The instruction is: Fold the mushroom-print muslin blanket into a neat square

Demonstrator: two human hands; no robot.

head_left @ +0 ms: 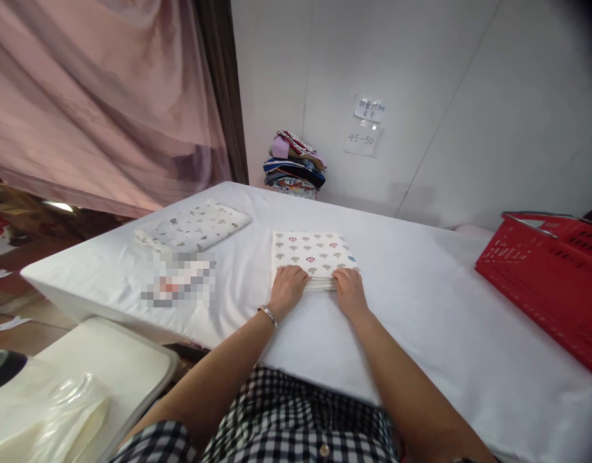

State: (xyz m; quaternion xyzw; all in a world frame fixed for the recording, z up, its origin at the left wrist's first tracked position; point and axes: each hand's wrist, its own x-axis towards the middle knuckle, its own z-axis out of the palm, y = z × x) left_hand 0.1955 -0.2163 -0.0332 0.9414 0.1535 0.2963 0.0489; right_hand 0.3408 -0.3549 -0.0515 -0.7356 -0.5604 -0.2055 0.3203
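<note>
A folded white cloth (pixel 315 252) printed with grey, red and blue mushroom shapes lies flat in front of me, its stacked layers showing along the near edge. My left hand (pixel 288 287) grips the near left corner, fingers on top and the thumb toward the layers. At the near right corner my right hand (pixel 349 290) holds the same cloth in a matching way. Both thumbs are partly hidden. Farther left on the white-covered table (pixel 421 302) rests another folded cloth (pixel 194 226), white with small grey-green prints.
A red plastic basket (pixel 546 276) stands on the right. Against the wall is a pile of folded fabrics (pixel 294 166), with paper signs (pixel 362 138) above. A blurred-out item (pixel 180 283) lies on the left. A pale side surface (pixel 126 354) with clear plastic (pixel 76 411) is at lower left.
</note>
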